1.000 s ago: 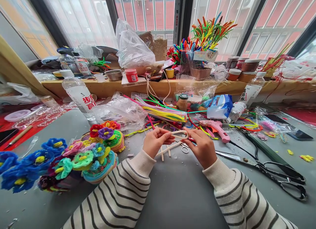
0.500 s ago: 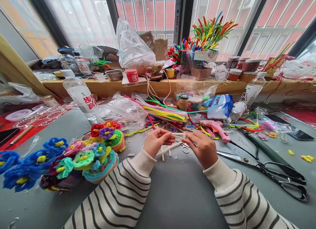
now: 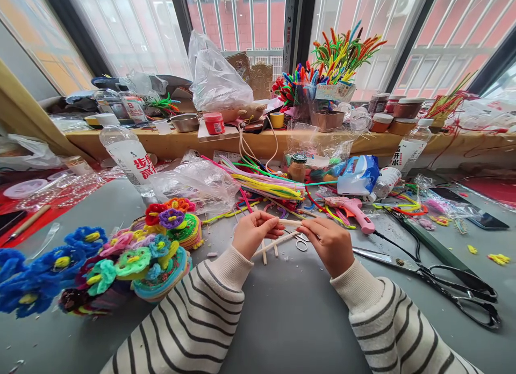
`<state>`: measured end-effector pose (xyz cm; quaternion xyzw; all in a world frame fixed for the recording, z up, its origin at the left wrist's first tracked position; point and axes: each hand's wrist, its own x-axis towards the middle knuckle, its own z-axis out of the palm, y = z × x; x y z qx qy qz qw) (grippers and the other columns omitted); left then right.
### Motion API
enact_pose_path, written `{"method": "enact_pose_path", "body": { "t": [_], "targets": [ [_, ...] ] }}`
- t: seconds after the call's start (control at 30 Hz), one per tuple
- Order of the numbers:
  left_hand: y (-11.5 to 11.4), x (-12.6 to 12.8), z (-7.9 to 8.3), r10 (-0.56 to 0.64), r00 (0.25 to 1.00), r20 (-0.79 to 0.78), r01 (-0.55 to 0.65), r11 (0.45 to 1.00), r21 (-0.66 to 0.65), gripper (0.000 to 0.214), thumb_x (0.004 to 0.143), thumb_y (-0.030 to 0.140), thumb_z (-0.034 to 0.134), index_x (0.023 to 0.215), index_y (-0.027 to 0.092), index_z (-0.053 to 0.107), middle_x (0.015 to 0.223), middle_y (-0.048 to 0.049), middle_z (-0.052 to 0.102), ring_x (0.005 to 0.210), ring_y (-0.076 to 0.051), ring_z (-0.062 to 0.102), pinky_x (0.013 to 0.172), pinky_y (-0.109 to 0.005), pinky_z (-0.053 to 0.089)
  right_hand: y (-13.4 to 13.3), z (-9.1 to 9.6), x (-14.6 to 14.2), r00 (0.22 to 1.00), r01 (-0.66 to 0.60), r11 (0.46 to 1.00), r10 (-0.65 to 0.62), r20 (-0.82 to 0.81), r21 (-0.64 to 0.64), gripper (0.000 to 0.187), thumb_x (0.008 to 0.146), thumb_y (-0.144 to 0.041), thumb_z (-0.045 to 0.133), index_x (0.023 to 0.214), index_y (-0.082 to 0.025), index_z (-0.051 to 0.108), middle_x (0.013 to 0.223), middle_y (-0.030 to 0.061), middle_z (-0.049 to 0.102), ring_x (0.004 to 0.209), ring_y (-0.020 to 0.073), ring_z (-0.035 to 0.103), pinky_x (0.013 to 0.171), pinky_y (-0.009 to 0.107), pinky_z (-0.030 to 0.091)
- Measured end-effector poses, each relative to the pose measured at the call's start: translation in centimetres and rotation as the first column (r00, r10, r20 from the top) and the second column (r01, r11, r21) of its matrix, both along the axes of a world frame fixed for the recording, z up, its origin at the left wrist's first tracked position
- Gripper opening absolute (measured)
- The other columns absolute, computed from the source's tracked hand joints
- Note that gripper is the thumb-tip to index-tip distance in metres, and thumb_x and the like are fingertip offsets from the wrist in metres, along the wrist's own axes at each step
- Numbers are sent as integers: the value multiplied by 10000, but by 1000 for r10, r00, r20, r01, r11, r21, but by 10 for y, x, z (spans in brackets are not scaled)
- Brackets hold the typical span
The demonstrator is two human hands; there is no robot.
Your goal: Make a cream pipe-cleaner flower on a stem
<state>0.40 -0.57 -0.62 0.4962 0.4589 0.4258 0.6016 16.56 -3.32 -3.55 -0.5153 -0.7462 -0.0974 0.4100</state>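
Observation:
Both hands meet over the grey table (image 3: 282, 309) just past the middle. My left hand (image 3: 255, 231) pinches one end of a cream pipe cleaner (image 3: 291, 222). My right hand (image 3: 330, 244) pinches the other end, so the short folded strand lies straight between the fingertips. Beneath the hands lie a few more cream pipe cleaner pieces (image 3: 271, 245) and small scissors (image 3: 300, 241). Striped sleeves cover both forearms.
Finished pipe-cleaner flowers (image 3: 133, 258) pile at the left. A bundle of coloured pipe cleaners (image 3: 268, 183), a pink glue gun (image 3: 352, 208) and plastic bags lie beyond the hands. Large black scissors (image 3: 451, 288) rest at the right. A cluttered wooden shelf (image 3: 258, 140) runs along the window.
The cream pipe cleaner formed an open loop between the hands a second ago; now it is pressed flat and straight. Both hands stay in place.

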Motion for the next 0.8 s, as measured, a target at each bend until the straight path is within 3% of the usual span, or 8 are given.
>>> {"method": "enact_pose_path", "body": {
  "t": [0.1, 0.17, 0.23, 0.3, 0.43, 0.53, 0.67, 0.8],
  "targets": [
    [1, -2, -1, -58, 997, -47, 57, 998, -29, 174, 579, 255, 610, 638, 109, 533, 572, -40, 639, 522, -119, 594, 510, -211, 469, 2, -1, 2, 976, -53, 992, 27, -218, -113, 158, 711, -279, 518, 709, -155, 616, 657, 57, 610, 621, 162, 533, 583, 264, 395],
    [2, -3, -2, -99, 993, -71, 95, 994, -49, 175, 575, 266, 611, 628, 110, 549, 571, -41, 642, 527, -116, 592, 523, -210, 466, 4, -3, 3, 885, -149, 956, 15, -466, -252, 180, 676, -319, 549, 722, -155, 606, 632, 46, 594, 552, 143, 509, 527, 259, 397],
    [2, -3, -2, -116, 989, -87, 112, 993, -47, 175, 575, 275, 608, 625, 113, 563, 578, -41, 645, 533, -114, 590, 537, -212, 464, 6, -4, 3, 719, -307, 882, -31, -694, -357, 217, 654, -353, 560, 734, -154, 596, 589, 24, 571, 474, 113, 467, 460, 239, 378],
    [1, -3, -3, -120, 987, -104, 118, 993, -29, 174, 570, 279, 609, 623, 116, 577, 585, -43, 647, 535, -113, 587, 541, -213, 461, 8, -5, 2, 537, -449, 816, -80, -840, -364, 232, 643, -363, 567, 737, -153, 595, 564, 7, 554, 440, 89, 430, 416, 216, 340],
    [0, -2, -4, -157, 980, -122, 156, 988, -23, 171, 547, 275, 622, 616, 121, 596, 573, -44, 645, 517, -111, 578, 521, -208, 449, 8, -2, 0, 242, -590, 763, -146, -959, -265, 245, 605, -339, 608, 763, -151, 614, 570, -3, 547, 446, 65, 400, 400, 191, 291],
    [0, -1, -5, -239, 961, -138, 235, 971, -47, 190, 547, 295, 617, 607, 117, 595, 577, -54, 645, 513, -115, 577, 505, -206, 439, 6, 3, -2, 80, -682, 708, -178, -981, -184, 264, 610, -315, 611, 829, -168, 614, 585, -17, 525, 457, 44, 388, 410, 172, 292],
    [-3, 0, -4, -356, 920, -162, 346, 934, -87, 206, 553, 310, 609, 588, 110, 579, 561, -53, 636, 496, -111, 571, 483, -197, 425, 5, 7, -4, -4, -759, 645, -148, -989, -93, 225, 642, -293, 590, 840, -188, 605, 549, -39, 476, 439, 22, 358, 392, 147, 264],
    [-5, 1, -2, -422, 894, -152, 414, 907, -78, 206, 560, 308, 606, 611, 111, 575, 574, -51, 631, 503, -105, 563, 488, -193, 419, 4, 5, -6, 72, -739, 661, -110, -991, -127, 158, 657, -308, 571, 721, -168, 602, 516, -46, 454, 421, 26, 353, 377, 154, 246]
  ]
}}
